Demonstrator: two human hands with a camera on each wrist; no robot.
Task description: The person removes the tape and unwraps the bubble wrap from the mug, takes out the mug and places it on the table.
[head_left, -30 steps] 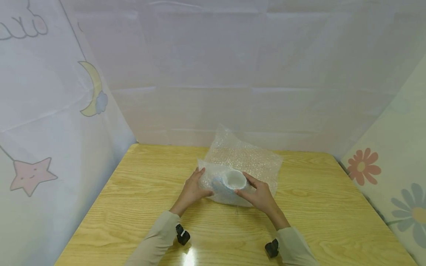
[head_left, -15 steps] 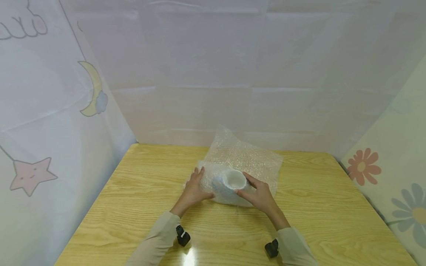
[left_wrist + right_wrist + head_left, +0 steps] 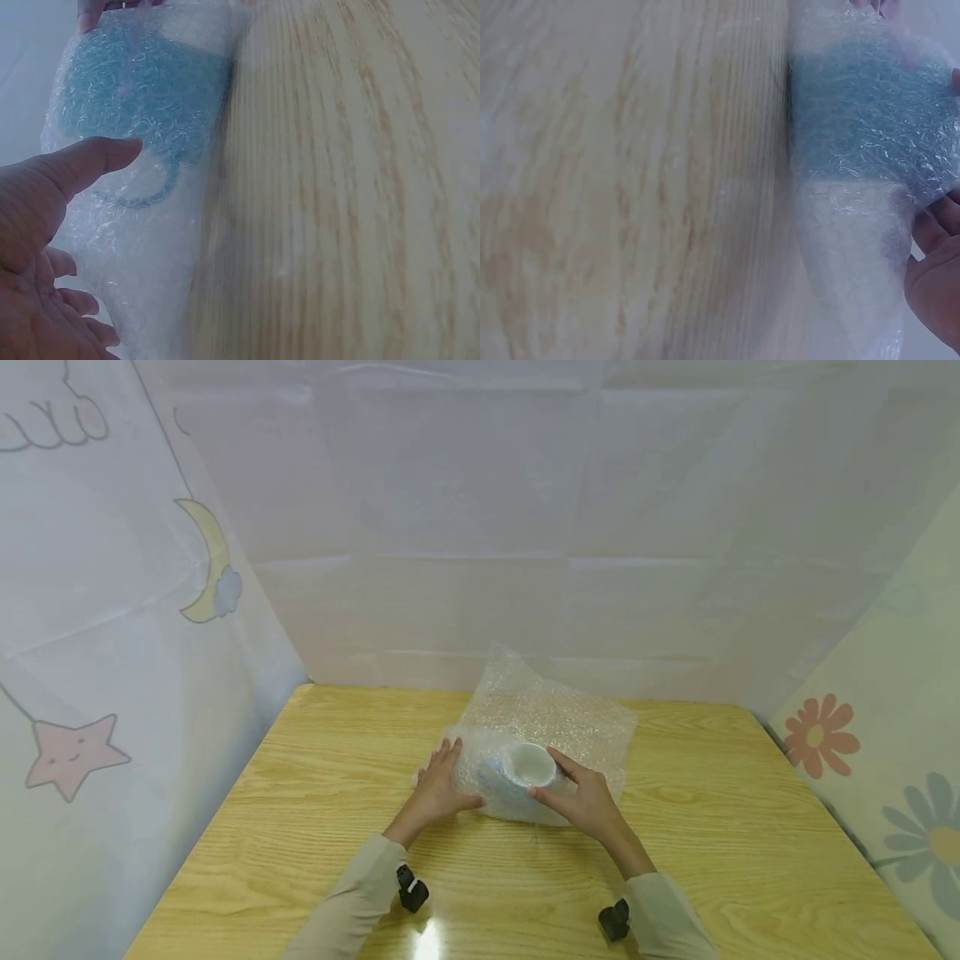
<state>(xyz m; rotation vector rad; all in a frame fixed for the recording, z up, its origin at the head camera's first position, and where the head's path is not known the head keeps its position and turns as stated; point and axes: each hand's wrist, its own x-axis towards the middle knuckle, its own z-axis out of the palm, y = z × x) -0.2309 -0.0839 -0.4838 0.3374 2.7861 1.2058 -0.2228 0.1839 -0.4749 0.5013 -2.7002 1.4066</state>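
Observation:
A blue mug with a white inside (image 3: 534, 766) lies tilted in the head view, its mouth turned up and to the right. Clear bubble wrap (image 3: 551, 710) covers its body and spreads out behind it. Through the wrap, the left wrist view shows the mug's looped handle (image 3: 146, 201). My right hand (image 3: 588, 800) holds the mug across its mouth, thumb on the near side and fingers on the far side. My left hand (image 3: 437, 789) rests at the wrap's left side with fingers spread, its thumb (image 3: 112, 154) lying straight over the wrap near the handle.
Both hands work over a wooden table (image 3: 337, 760). A pale sheet hangs behind its back edge, with printed sheets at left and right. A black wrist camera (image 3: 412, 890) sits by the left sleeve, another (image 3: 614, 920) by the right.
The fingers of my left hand have shifted slightly over the wrap, and the raised wrap edge there has settled lower, now showing beyond the hand's left side. My right hand and the mug stay put.

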